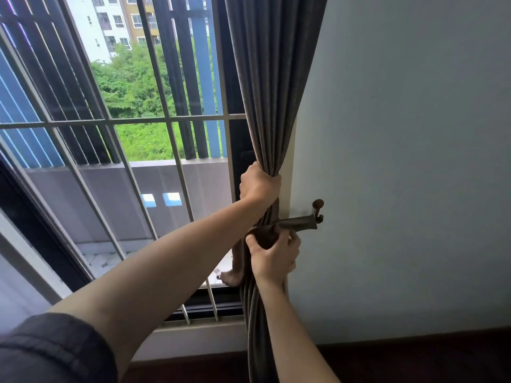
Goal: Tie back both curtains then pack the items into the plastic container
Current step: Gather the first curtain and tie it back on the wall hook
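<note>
The right grip (273,255) is curled round the dark brown fabric tieback band (297,224), whose other end is looped on the small brown wall hook (318,208), apparently to draw it round the bunch. Just above, the left grip (258,186) clenches the grey pleated curtain (265,106), gathering its folds against the pale wall (401,161), right of the barred window (110,121). No plastic container is in view.

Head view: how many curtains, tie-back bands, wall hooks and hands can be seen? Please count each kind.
curtain: 1
tie-back band: 1
wall hook: 1
hands: 2, left hand gripping the curtain, right hand holding the tie-back band
Total: 5
</note>
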A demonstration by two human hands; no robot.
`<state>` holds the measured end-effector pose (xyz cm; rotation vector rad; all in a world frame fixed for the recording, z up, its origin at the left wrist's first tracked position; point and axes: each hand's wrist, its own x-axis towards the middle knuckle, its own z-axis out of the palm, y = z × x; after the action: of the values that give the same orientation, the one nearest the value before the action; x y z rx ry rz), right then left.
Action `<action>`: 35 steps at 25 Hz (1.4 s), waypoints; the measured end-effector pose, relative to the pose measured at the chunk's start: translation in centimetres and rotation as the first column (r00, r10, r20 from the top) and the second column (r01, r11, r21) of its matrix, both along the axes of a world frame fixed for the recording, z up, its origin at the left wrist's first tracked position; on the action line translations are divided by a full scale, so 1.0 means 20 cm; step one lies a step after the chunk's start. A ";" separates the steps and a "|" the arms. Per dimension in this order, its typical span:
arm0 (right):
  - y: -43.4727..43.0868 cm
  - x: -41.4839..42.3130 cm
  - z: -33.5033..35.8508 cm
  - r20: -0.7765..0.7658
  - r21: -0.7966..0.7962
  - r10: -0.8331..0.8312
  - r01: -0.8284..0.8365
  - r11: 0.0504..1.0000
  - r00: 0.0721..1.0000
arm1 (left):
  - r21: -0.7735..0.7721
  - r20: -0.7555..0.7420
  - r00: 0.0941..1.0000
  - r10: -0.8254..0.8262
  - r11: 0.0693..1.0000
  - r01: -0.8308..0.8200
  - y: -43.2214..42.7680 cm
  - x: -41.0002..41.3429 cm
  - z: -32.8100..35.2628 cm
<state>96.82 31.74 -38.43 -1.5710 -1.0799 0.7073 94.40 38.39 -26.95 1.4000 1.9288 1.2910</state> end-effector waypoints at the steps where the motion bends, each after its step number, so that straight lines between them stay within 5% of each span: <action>1: 0.02 -0.01 0.01 0.046 -0.014 -0.030 0.031 0.999 0.998 | -0.004 0.009 1.000 -0.009 1.000 0.009 -0.01 0.00 0.00; 6: 0.15 -0.04 0.06 -0.047 0.022 -0.110 0.111 0.994 0.993 | -0.022 0.090 0.995 -0.051 0.998 0.053 -0.03 0.01 0.02; 16: 0.23 -0.03 0.04 0.206 0.109 -0.256 0.238 0.965 0.944 | -0.048 0.145 0.988 -0.056 0.997 0.064 -0.01 0.03 0.03; 19: 0.24 0.00 0.04 0.268 0.140 -0.267 0.236 0.962 0.926 | -0.034 0.092 0.980 -0.174 0.983 0.178 0.00 0.01 0.03; 22: 0.25 0.04 0.03 0.322 0.129 -0.237 0.206 0.970 0.917 | 0.013 0.131 0.830 -0.542 0.838 0.545 -0.02 -0.15 0.02; 24: 0.25 0.06 0.03 0.355 0.117 -0.202 0.171 0.978 0.913 | 0.136 0.375 0.649 -0.662 0.732 0.668 -0.06 -0.30 -0.07; 25: 0.26 0.07 0.03 0.360 0.097 -0.170 0.145 0.985 0.917 | 0.163 0.471 0.628 -0.619 0.761 0.628 -0.08 -0.37 -0.14; 27: 0.26 0.09 0.03 0.345 0.064 -0.116 0.100 0.993 0.931 | 0.072 0.483 0.754 -0.444 0.879 0.472 -0.14 -0.45 -0.33; 29: 0.25 0.11 0.05 0.314 0.038 -0.081 0.073 0.997 0.946 | -0.080 0.250 0.913 -0.322 0.933 0.351 -0.16 -0.45 -0.50; 35: 0.22 0.16 0.05 0.308 -0.017 -0.030 0.036 0.999 0.951 | -0.097 -0.044 0.956 -0.292 0.953 0.287 0.02 -0.32 -0.57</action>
<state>100.07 36.04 -37.37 -1.7536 -1.2717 0.4609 87.91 38.74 -38.45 1.6179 1.7138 1.0252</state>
